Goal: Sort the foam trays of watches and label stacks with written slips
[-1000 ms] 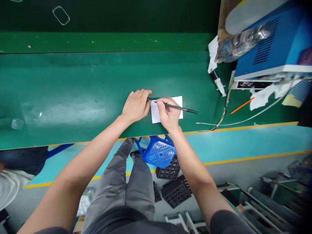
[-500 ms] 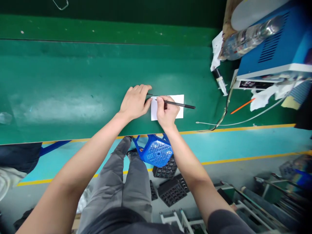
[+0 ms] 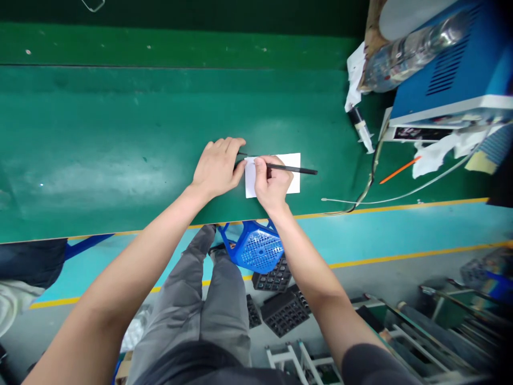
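Note:
My right hand (image 3: 274,184) is closed around a black pen (image 3: 300,170). The pen slants across a small white sheet of paper (image 3: 295,160), its tip hidden near the thumb at the upper left part of the sheet. My left hand (image 3: 216,167) rests on the green table with the fingers laid out and the thumb apart, beside the paper's left edge. A thin dark piece (image 3: 242,154) shows between its thumb and forefinger; whether the hand holds it I cannot tell. The right hand covers the middle of the sheet.
Right on the table are a blue machine (image 3: 460,69), a clear plastic bottle (image 3: 401,61), a syringe (image 3: 363,131), an orange stick (image 3: 399,170) and a white cable tie (image 3: 372,202). Below the table edge (image 3: 140,231) stands a blue stool (image 3: 260,248) near black trays (image 3: 284,313).
The view has shifted slightly, so hands and paper sit a little further left. The right hand still grips the pen over the paper; the left stays beside it.

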Demonstrator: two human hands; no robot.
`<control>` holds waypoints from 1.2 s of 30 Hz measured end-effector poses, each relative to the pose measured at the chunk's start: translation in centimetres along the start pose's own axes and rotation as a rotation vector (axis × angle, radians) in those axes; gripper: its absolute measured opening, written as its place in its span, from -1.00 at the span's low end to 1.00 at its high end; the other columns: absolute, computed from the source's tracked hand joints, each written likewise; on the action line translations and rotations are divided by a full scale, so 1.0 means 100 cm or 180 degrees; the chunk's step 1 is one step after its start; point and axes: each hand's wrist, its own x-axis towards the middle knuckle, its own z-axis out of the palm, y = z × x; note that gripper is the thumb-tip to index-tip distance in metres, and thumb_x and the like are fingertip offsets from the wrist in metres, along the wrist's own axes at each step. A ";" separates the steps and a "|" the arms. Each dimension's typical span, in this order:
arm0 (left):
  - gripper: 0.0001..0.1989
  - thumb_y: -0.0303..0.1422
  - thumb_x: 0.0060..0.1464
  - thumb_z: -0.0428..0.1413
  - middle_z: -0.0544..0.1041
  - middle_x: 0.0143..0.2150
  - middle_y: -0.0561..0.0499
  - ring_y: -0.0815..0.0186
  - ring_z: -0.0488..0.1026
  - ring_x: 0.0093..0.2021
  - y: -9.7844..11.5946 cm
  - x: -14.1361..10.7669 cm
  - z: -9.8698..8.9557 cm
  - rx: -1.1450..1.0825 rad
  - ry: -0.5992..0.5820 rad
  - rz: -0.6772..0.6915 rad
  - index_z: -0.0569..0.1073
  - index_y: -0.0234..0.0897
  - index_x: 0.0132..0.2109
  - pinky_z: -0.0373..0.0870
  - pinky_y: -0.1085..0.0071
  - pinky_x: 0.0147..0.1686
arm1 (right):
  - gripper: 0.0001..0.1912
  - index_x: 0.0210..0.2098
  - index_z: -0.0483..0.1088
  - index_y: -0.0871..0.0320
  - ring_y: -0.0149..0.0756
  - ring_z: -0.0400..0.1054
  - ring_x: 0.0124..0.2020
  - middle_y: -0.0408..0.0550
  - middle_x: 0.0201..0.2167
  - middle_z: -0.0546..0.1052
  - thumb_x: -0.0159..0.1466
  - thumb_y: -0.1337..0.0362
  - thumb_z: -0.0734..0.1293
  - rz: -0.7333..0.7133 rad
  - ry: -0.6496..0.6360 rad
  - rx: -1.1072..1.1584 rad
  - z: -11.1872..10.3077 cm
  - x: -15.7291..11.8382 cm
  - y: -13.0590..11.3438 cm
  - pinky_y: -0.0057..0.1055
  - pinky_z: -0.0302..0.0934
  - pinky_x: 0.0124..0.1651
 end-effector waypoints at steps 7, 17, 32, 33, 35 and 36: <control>-0.51 -0.14 0.37 -0.13 0.47 0.12 -0.28 -0.03 0.39 0.13 0.001 0.000 0.000 -0.0058 -0.0004 -0.0005 0.31 -0.34 0.26 0.28 0.04 0.15 | -0.64 -0.26 0.45 0.21 -0.43 0.44 -0.28 -0.05 -0.33 0.53 0.50 0.12 0.16 0.0102 0.0007 0.0030 0.000 -0.003 0.001 -0.41 0.31 -0.18; -0.50 -0.14 0.36 -0.15 0.45 0.16 -0.30 -0.05 0.37 0.15 0.002 -0.001 0.000 -0.0133 -0.0034 -0.0011 0.30 -0.34 0.28 0.26 0.02 0.19 | -0.61 -0.28 0.41 0.19 -0.39 0.39 -0.28 -0.03 -0.33 0.50 0.51 0.08 0.13 0.0166 -0.0151 0.0026 -0.002 -0.003 -0.001 -0.35 0.27 -0.16; -0.51 -0.20 0.33 -0.10 0.45 0.17 -0.28 -0.05 0.36 0.16 0.003 -0.001 0.000 -0.0162 -0.0031 -0.0018 0.29 -0.35 0.29 0.25 0.03 0.19 | -0.68 -0.23 0.48 0.20 -0.42 0.47 -0.24 -0.05 -0.30 0.55 0.49 0.16 0.19 0.0224 -0.0084 0.0380 -0.013 -0.012 -0.002 -0.39 0.35 -0.15; -0.50 -0.20 0.33 -0.10 0.45 0.17 -0.28 -0.05 0.36 0.15 0.003 -0.001 0.000 -0.0153 -0.0030 -0.0015 0.29 -0.35 0.29 0.26 0.03 0.19 | -0.66 -0.23 0.48 0.20 -0.42 0.47 -0.24 -0.04 -0.30 0.55 0.49 0.15 0.18 0.0271 -0.0070 0.0343 -0.012 -0.013 -0.001 -0.39 0.36 -0.15; -0.50 -0.19 0.33 -0.10 0.45 0.17 -0.28 -0.06 0.37 0.15 0.003 -0.001 0.000 -0.0137 -0.0021 -0.0008 0.29 -0.35 0.29 0.26 0.03 0.18 | -0.63 -0.24 0.47 0.20 -0.42 0.46 -0.24 -0.04 -0.30 0.54 0.50 0.12 0.16 0.0346 -0.0111 0.0306 -0.011 -0.015 -0.001 -0.38 0.36 -0.15; -0.50 -0.19 0.34 -0.10 0.45 0.17 -0.28 -0.06 0.37 0.15 0.002 -0.001 0.000 -0.0127 -0.0019 -0.0004 0.29 -0.35 0.29 0.26 0.03 0.18 | -0.62 -0.25 0.47 0.20 -0.42 0.46 -0.25 -0.04 -0.31 0.54 0.50 0.11 0.16 0.0350 -0.0131 0.0305 -0.011 -0.015 0.000 -0.39 0.36 -0.15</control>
